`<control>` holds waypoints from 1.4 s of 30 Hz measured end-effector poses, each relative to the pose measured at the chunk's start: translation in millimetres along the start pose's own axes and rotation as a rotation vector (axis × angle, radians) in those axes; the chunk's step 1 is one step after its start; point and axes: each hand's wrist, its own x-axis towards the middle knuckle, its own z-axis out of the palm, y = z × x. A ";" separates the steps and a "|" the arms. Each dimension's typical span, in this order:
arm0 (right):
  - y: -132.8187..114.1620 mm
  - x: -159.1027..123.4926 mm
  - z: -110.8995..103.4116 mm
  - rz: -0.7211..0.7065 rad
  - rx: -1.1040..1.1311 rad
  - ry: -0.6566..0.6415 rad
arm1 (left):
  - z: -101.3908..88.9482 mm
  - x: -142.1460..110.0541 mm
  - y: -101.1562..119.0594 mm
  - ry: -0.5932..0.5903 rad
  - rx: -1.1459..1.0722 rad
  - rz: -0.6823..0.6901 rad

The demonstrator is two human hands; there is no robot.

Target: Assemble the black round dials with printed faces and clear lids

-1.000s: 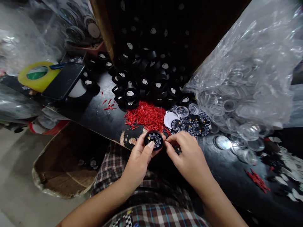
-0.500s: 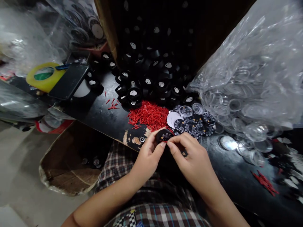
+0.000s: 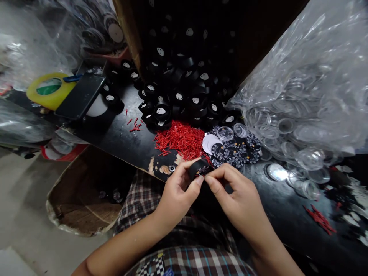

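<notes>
My left hand (image 3: 179, 189) is closed round a small black round housing (image 3: 196, 167), with a dark printed dial (image 3: 204, 169) in its face. The housing is tilted, the dial turned toward my right hand (image 3: 234, 191). Thumb and forefinger of that hand are pinched together at the dial's edge; whatever is between them is too small or hidden to make out. A speck of red shows by my left thumb. Just beyond my hands lies a heap of red pointers (image 3: 182, 140). Beside it are loose dials (image 3: 230, 151), some under clear round covers.
Many black housings (image 3: 178, 103) spill from a dark box behind the pointers. A plastic bag of clear covers (image 3: 304, 119) bulges at right. At left lie yellow tape (image 3: 34, 92) and a phone (image 3: 80, 97). An open carton (image 3: 83, 214) stands below the table edge.
The housing has tipped in my left hand, so more of its black side shows and less of the dial. My right fingertips stay close against it, slightly lower.
</notes>
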 end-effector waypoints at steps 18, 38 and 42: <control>-2.0 -1.3 7.6 0.064 -0.075 0.035 | -5.8 3.9 -1.2 -0.006 0.119 0.002; 2.5 16.6 -7.7 0.039 -0.172 -0.027 | -0.7 13.3 -18.3 0.022 -0.250 -0.320; 50.4 35.3 -48.6 0.117 -0.277 0.365 | -0.3 18.3 -16.8 -0.002 -0.351 -0.337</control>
